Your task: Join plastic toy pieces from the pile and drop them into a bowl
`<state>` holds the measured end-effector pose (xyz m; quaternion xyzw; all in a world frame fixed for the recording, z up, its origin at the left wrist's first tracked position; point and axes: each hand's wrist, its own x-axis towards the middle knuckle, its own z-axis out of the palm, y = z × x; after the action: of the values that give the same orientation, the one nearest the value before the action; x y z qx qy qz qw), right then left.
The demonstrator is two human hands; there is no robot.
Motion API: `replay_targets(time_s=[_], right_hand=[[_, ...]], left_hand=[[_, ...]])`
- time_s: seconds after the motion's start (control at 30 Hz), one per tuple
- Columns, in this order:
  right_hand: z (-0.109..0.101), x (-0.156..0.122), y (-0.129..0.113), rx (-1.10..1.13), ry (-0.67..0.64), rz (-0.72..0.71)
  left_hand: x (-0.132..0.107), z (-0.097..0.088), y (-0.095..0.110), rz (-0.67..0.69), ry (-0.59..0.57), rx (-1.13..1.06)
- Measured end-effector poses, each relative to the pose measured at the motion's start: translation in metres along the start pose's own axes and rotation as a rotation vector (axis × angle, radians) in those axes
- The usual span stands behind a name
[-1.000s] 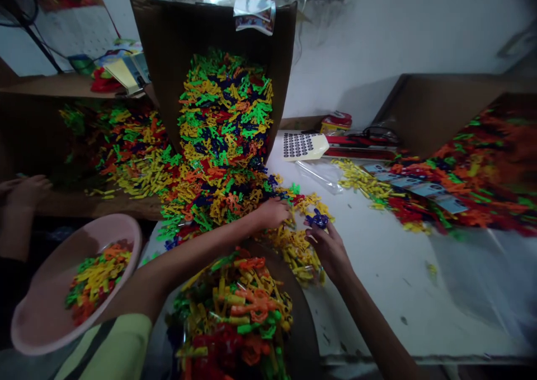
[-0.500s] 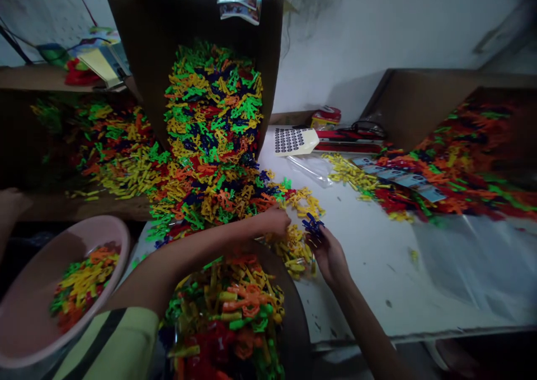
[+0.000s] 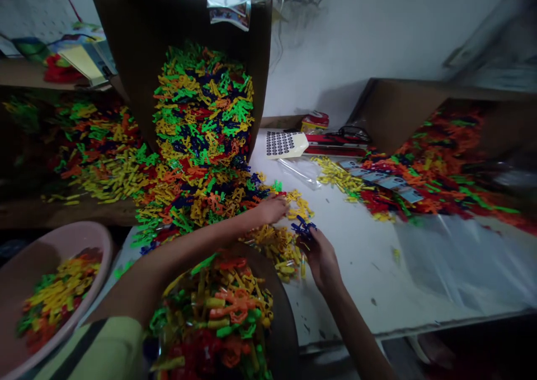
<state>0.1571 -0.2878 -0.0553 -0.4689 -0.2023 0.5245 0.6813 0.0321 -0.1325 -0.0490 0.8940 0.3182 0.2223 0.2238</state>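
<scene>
My right hand holds a small bunch of dark blue plastic toy pieces between thumb and fingers, just over the white table. My left hand reaches across to the edge of the large mixed heap, close beside the bunch. Its fingers look bent together over the small pieces; what they pinch, if anything, is hidden. Loose yellow pieces lie below and between both hands. Under my left forearm stands a dark tub filled with mixed pieces that seem to be in clear wrapping.
A tipped cardboard box spills the heap. The pink basin at left holds more pieces. A sticker sheet, printed cards, clear bags and a second box with pieces are at right.
The view has swung slightly right. My left hand has moved a little farther out over the heap's edge, while the right still holds the blue pieces. Another person's hand at far left has left view.
</scene>
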Motion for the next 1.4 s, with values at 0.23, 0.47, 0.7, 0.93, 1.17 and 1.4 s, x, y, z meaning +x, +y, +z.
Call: replay_targets(time_s=[0.23, 0.47, 0.7, 0.93, 1.17, 1.4], right_hand=[[0.038, -0.01, -0.001, -0.099, -0.095, -0.09], [0.085, -0.034, 0.013, -0.203, -0.176, -0.162], [0.095, -0.053, 0.007, -0.3, -0.263, -0.188], [0.09, -0.057, 0.001, -0.427, -0.231, -0.301], [0.073, -0.059, -0.005, -0.582, -0.406, -0.347], [0.071, -0.076, -0.013, -0.594, -0.73, -0.13]], left_hand=[[-0.08, -0.077, 0.024, -0.297, 0.21, -0.688], [-0.146, -0.099, 0.047, -0.367, 0.514, -0.962], [-0.162, -0.097, 0.056, -0.383, 0.566, -0.872], [-0.172, -0.106, 0.066, -0.183, 0.53, -0.457], [-0.179, -0.117, 0.07, -0.259, 0.348, -0.67], [-0.202, -0.15, 0.082, -0.422, 0.092, -0.721]])
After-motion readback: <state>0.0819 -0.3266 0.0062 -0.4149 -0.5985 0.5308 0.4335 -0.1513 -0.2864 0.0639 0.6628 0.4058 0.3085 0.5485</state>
